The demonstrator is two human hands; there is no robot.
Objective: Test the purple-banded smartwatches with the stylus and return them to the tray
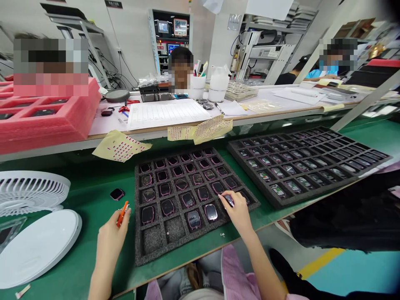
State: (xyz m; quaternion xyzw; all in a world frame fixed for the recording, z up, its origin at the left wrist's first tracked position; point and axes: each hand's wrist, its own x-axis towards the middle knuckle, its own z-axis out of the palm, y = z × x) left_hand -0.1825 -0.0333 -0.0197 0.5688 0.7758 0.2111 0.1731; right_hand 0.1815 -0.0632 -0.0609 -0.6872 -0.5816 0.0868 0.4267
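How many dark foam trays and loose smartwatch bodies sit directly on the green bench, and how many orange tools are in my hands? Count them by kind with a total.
Dark foam trays: 2
Loose smartwatch body: 1
Orange tool, in the left hand: 1
Total: 4

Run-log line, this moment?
left hand: holding orange tool | right hand: touching smartwatch at foam tray | loose smartwatch: on green benchtop

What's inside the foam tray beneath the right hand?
Rows of dark watch-like pieces sit in the foam tray. The right hand partly covers its near-right pockets, so their full contents can't be seen.
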